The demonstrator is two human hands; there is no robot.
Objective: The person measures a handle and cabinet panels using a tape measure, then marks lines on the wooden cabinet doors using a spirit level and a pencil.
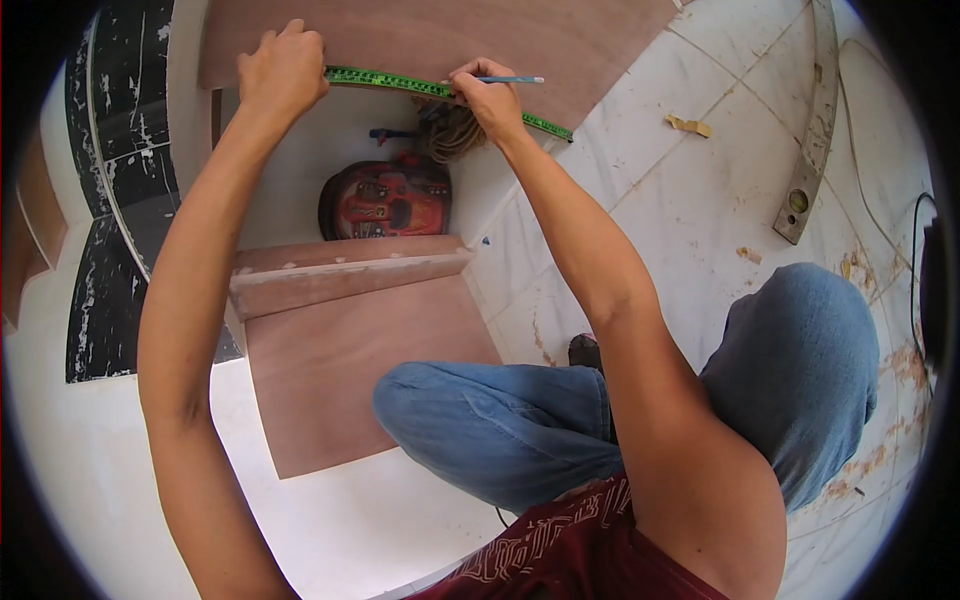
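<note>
A green tape measure [395, 82] lies stretched along the near edge of a reddish-brown wooden board [560, 45]. At its left end my left hand [282, 75] is closed, with the tape running out from under the thumb side. My right hand [490, 105] pinches a blue-grey pencil [518, 79] whose tip side points left, beside the tape. The heel of that hand covers part of the tape, which reappears to the right and ends past the board's edge. Whether my left hand holds a tape case is hidden.
Below the board is a white cavity holding a red and black object [390, 200] and coiled rope [448, 132]. Another brown panel [360, 365] is nearer me. A metal level [808, 150] and a yellowish scrap [688, 126] lie on the tiled floor [640, 200]. Black tiles [130, 130] stand left.
</note>
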